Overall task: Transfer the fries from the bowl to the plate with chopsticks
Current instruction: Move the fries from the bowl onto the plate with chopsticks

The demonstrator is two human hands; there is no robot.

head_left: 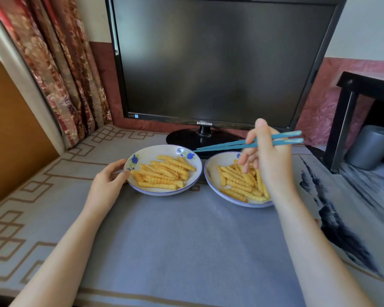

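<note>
Glossy ceramic-looking dishes (164, 151); matt cloth table cover (175, 229); smooth blue chopsticks (226, 145); ridged fries (164, 171); glossy black monitor frame (120, 69)

Right hand (268, 160) hides part of right dish (209, 173).

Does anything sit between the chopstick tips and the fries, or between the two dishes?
Nothing visible does. The right hand holds the chopsticks empty above the right dish; its fries lie uncovered, and nothing lies between it and the left dish, held by the left hand.
</note>
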